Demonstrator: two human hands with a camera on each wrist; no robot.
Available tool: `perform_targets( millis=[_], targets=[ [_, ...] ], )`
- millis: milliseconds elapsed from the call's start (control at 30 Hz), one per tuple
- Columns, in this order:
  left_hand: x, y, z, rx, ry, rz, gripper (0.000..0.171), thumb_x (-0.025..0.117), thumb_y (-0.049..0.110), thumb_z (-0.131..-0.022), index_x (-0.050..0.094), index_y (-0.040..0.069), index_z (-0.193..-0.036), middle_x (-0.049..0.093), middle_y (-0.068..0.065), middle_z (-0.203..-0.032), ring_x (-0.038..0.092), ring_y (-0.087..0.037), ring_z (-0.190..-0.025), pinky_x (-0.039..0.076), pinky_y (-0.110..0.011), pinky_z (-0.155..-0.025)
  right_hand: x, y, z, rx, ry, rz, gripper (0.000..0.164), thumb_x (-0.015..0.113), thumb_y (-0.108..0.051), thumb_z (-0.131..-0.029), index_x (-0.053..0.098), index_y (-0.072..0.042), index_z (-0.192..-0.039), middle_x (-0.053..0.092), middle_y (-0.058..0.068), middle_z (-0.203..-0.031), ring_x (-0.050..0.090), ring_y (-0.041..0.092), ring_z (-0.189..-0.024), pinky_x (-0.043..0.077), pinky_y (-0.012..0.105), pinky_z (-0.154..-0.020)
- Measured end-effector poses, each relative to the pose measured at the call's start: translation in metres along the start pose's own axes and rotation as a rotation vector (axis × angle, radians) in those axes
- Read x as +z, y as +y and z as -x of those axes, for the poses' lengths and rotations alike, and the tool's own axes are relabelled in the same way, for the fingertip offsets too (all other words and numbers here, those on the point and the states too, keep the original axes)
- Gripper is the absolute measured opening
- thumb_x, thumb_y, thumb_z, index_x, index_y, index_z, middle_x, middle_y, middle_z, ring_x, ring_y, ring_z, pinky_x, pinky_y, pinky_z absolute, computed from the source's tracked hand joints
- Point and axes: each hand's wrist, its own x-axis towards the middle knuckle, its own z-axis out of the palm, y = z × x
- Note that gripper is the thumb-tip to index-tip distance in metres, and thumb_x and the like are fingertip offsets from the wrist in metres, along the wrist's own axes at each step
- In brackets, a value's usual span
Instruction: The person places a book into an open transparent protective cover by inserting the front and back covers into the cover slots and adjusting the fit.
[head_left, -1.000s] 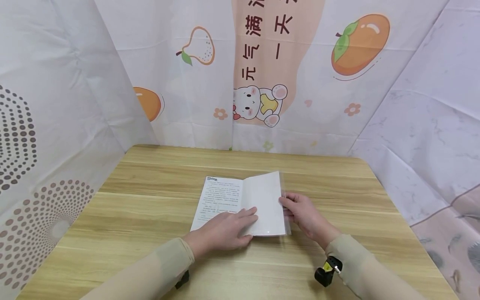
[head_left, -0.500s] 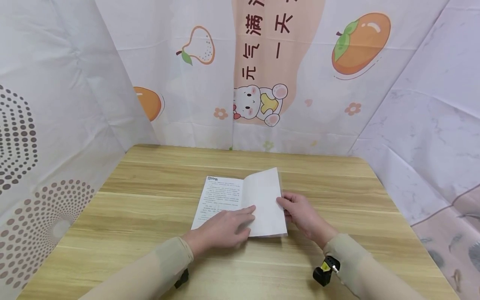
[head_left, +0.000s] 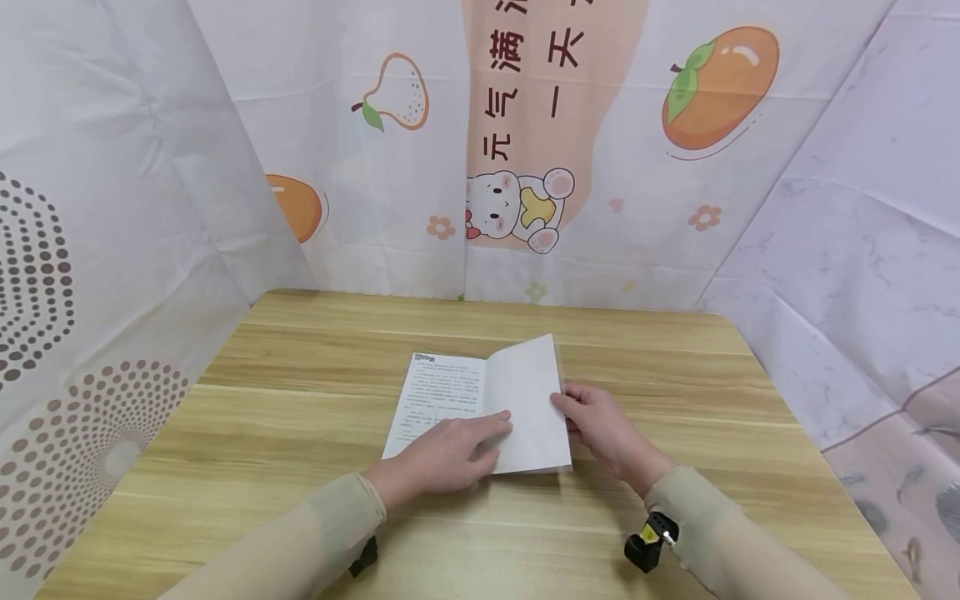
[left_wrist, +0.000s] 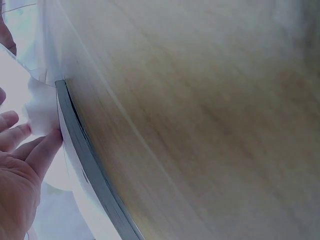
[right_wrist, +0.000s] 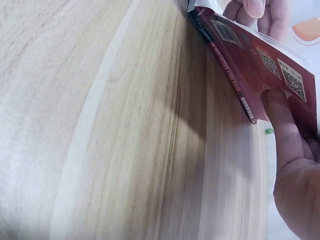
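Observation:
An open book lies on the wooden table in the head view, its printed left page (head_left: 442, 392) flat. Its blank white right side (head_left: 525, 375) slants up toward the outer edge, bordered by a clear plastic sleeve. My left hand (head_left: 450, 454) rests across the lower middle, fingers extended over both sides. At the right edge, my right hand (head_left: 607, 433) pinches the raised cover, thumb on the white inside. The right wrist view shows the cover's red outer face (right_wrist: 250, 60) with QR codes and a barcode, fingers beneath it. The thick page block (left_wrist: 95, 160) appears in the left wrist view.
The wooden table (head_left: 300, 500) extends around the book on all sides. A fruit-print curtain (head_left: 360, 208) hangs behind its far edge, with more cloth at left and right. A black wrist mount (head_left: 651, 542) hangs below the right sleeve.
My right hand has shifted slightly left with the cover, whose far corner has risen a little. The left hand stays on the book with only a slight shift of its fingers.

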Motion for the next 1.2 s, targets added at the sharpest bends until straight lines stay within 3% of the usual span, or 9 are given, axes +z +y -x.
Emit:
perform_targets(
  millis=[133, 233, 300, 433, 533, 633, 900, 1200],
  targets=[
    [0.0, 0.0, -0.002, -0.011, 0.024, 0.036, 0.033, 0.051, 0.019, -0.095, 0.054, 0.018, -0.127, 0.064, 0.004, -0.108, 0.057, -0.002, -0.082, 0.051, -0.024, -0.068, 0.001, -0.002, 0.001, 0.0, -0.005, 0.0, 0.032, 0.049, -0.026, -0.103, 0.058, 0.002, -0.117, 0.063, 0.019, -0.11, 0.064, 0.026, -0.093, 0.057, 0.035, -0.073],
    [-0.001, 0.0, -0.003, -0.018, 0.038, 0.052, 0.026, 0.051, 0.017, -0.093, 0.052, 0.021, -0.118, 0.049, 0.006, -0.08, 0.047, -0.006, -0.061, 0.043, -0.021, -0.054, 0.002, -0.005, 0.001, 0.003, -0.01, -0.005, 0.034, 0.049, -0.027, -0.103, 0.057, 0.001, -0.119, 0.063, 0.018, -0.109, 0.064, 0.026, -0.093, 0.057, 0.036, -0.074],
    [-0.001, 0.0, -0.004, -0.031, 0.037, 0.058, 0.026, 0.051, 0.018, -0.093, 0.052, 0.022, -0.119, 0.046, 0.006, -0.075, 0.046, -0.006, -0.061, 0.041, -0.021, -0.054, 0.003, -0.006, 0.001, 0.005, -0.014, -0.013, 0.035, 0.049, -0.028, -0.103, 0.056, 0.001, -0.12, 0.063, 0.018, -0.11, 0.064, 0.026, -0.094, 0.057, 0.036, -0.074],
    [-0.002, 0.002, -0.006, -0.072, 0.02, 0.058, 0.029, 0.051, 0.023, -0.094, 0.053, 0.023, -0.123, 0.053, 0.005, -0.079, 0.05, -0.008, -0.068, 0.046, -0.024, -0.061, 0.004, -0.007, 0.001, 0.003, -0.022, -0.028, 0.037, 0.048, -0.03, -0.103, 0.055, 0.0, -0.124, 0.063, 0.017, -0.112, 0.064, 0.026, -0.095, 0.057, 0.038, -0.075],
    [-0.004, 0.004, -0.007, -0.104, 0.009, 0.059, 0.038, 0.05, 0.028, -0.096, 0.052, 0.023, -0.133, 0.065, 0.006, -0.108, 0.057, -0.007, -0.089, 0.051, -0.031, -0.081, 0.006, -0.008, 0.001, -0.008, -0.033, -0.047, 0.041, 0.049, -0.033, -0.102, 0.054, -0.001, -0.126, 0.064, 0.018, -0.113, 0.064, 0.027, -0.097, 0.057, 0.039, -0.077],
    [-0.006, 0.007, -0.01, -0.133, 0.011, 0.058, 0.041, 0.049, 0.031, -0.097, 0.051, 0.021, -0.137, 0.059, 0.005, -0.131, 0.056, -0.007, -0.108, 0.048, -0.036, -0.095, 0.007, -0.008, 0.001, -0.026, -0.054, -0.07, 0.046, 0.05, -0.038, -0.101, 0.053, 0.0, -0.127, 0.064, 0.019, -0.113, 0.064, 0.029, -0.098, 0.057, 0.04, -0.078],
    [-0.01, 0.016, -0.015, -0.188, 0.028, 0.122, 0.044, 0.046, 0.042, -0.099, 0.051, 0.021, -0.137, 0.06, 0.002, -0.13, 0.057, -0.013, -0.113, 0.048, -0.038, -0.095, 0.009, -0.008, 0.003, -0.106, -0.146, -0.092, 0.054, 0.035, -0.044, -0.105, 0.047, -0.002, -0.137, 0.063, 0.024, -0.118, 0.064, 0.033, -0.101, 0.056, 0.04, -0.08],
    [-0.02, 0.016, -0.018, -0.327, 0.027, 0.442, 0.052, 0.042, 0.058, -0.098, 0.046, 0.027, -0.14, 0.063, 0.001, -0.126, 0.054, -0.012, -0.117, 0.045, -0.043, -0.098, 0.011, -0.009, 0.008, -0.134, -0.154, 0.052, 0.054, 0.061, -0.033, -0.095, 0.044, -0.016, -0.143, 0.06, 0.013, -0.129, 0.061, 0.026, -0.109, 0.043, 0.049, -0.1]
  ],
)
